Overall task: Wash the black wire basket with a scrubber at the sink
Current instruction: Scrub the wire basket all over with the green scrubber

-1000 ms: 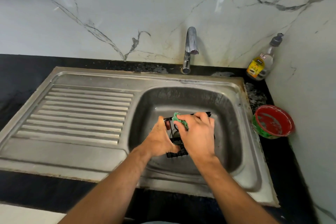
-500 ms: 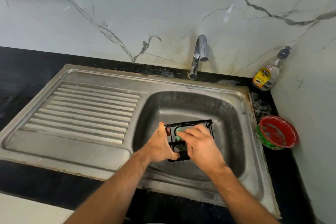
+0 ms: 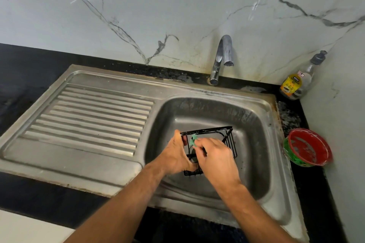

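The black wire basket [image 3: 229,140] stands tilted inside the steel sink bowl [image 3: 254,124]. My left hand [image 3: 177,156] grips its left wall, thumb over the top rim. My right hand [image 3: 215,156] reaches inside the basket and pinches a green scrubber [image 3: 193,142] against the inner left side. My hands hide the basket's front and floor. Above the bowl the tap [image 3: 221,59] shows no running water.
A ribbed steel drainboard [image 3: 94,116] lies left of the bowl. At the back right corner stands a dish soap bottle [image 3: 296,83]. A red and green bowl [image 3: 308,148] sits on the black counter right of the sink. The marble wall is close on the right.
My right hand moved the scrubber from the basket's top rim down inside it. The basket now shows more of its right side. The camera shifted slightly.
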Demonstrator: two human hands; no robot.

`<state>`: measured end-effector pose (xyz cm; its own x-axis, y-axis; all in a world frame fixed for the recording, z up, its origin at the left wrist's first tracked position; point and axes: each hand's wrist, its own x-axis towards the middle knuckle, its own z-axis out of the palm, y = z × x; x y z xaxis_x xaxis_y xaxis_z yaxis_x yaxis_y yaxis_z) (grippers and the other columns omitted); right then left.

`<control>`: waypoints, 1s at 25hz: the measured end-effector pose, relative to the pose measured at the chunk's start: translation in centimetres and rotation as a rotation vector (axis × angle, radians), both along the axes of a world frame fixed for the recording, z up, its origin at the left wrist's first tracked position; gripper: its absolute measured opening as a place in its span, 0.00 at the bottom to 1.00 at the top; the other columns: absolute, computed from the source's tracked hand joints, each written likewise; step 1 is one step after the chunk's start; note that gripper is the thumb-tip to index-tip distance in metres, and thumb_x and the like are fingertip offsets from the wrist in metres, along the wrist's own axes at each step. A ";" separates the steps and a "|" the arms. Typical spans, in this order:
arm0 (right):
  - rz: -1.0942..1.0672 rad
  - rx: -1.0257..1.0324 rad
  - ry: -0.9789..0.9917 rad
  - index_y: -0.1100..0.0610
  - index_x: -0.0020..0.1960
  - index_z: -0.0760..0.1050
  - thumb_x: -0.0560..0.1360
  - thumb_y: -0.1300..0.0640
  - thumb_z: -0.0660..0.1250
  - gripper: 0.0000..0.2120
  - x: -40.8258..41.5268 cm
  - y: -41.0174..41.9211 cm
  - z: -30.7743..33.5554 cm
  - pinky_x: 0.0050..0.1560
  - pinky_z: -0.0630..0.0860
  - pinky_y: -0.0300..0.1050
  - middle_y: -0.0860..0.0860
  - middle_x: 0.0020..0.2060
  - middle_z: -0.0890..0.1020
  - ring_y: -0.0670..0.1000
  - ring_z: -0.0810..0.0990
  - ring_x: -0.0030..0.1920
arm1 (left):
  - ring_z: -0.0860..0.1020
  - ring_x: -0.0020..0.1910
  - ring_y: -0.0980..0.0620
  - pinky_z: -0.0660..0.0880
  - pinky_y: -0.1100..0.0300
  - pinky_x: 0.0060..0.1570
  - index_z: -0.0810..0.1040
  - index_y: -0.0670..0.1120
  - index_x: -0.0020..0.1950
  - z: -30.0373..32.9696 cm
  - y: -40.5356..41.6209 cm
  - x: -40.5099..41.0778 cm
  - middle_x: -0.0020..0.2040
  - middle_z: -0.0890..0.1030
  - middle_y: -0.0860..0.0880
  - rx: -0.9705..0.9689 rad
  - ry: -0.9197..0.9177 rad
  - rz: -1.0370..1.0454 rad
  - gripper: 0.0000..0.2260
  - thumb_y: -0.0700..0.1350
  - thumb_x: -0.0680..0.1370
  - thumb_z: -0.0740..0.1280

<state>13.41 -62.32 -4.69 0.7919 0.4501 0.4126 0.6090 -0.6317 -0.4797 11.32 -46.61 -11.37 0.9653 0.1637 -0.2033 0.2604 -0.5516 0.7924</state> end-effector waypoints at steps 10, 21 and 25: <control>0.233 -0.142 0.013 0.53 0.55 0.85 0.68 0.66 0.77 0.18 0.9 -0.4 -0.3 0.57 0.80 0.42 0.48 0.49 0.85 0.49 0.84 0.50 | 0.79 0.50 0.50 0.78 0.52 0.49 0.60 0.52 0.53 -0.6 1.0 -0.3 0.53 0.74 0.48 0.015 0.000 -0.048 0.38 0.56 0.54 0.80; 0.015 -0.172 0.602 0.39 0.61 0.78 0.77 0.50 0.70 0.14 2.3 -0.1 3.3 0.50 0.78 0.38 0.38 0.46 0.82 0.41 0.80 0.50 | 0.79 0.54 0.51 0.80 0.54 0.51 0.58 0.57 0.52 0.2 0.8 -0.6 0.55 0.75 0.50 -0.019 0.007 -0.031 0.37 0.56 0.54 0.80; -0.025 -0.161 0.670 0.39 0.59 0.80 0.76 0.52 0.71 0.13 2.5 1.3 3.6 0.46 0.79 0.41 0.42 0.49 0.84 0.44 0.82 0.47 | 0.79 0.54 0.51 0.80 0.54 0.51 0.59 0.55 0.54 0.4 0.6 -0.5 0.55 0.74 0.50 -0.033 -0.002 -0.031 0.37 0.56 0.54 0.79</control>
